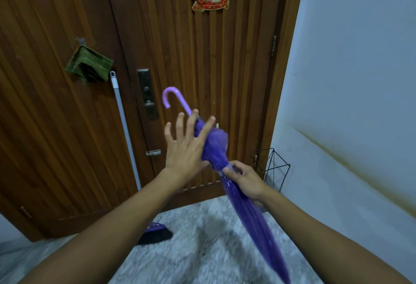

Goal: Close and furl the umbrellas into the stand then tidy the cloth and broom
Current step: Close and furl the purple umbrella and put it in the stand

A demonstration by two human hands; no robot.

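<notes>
forearms: bare, no sleeves | hands (184, 148): bare, no gloves, no rings

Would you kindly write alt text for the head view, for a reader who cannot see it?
A person's right hand grips a closed purple umbrella mid-canopy, while the open left hand presses its bunched upper folds. Behind stand a wooden door, a hanging green cloth, a leaning broom and a black wire stand.

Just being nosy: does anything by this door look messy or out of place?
The green cloth hangs crumpled and lopsided on the door. The broom leans against the door. The purple umbrella's canopy bunches loosely near its handle, not yet neatly furled.
</notes>
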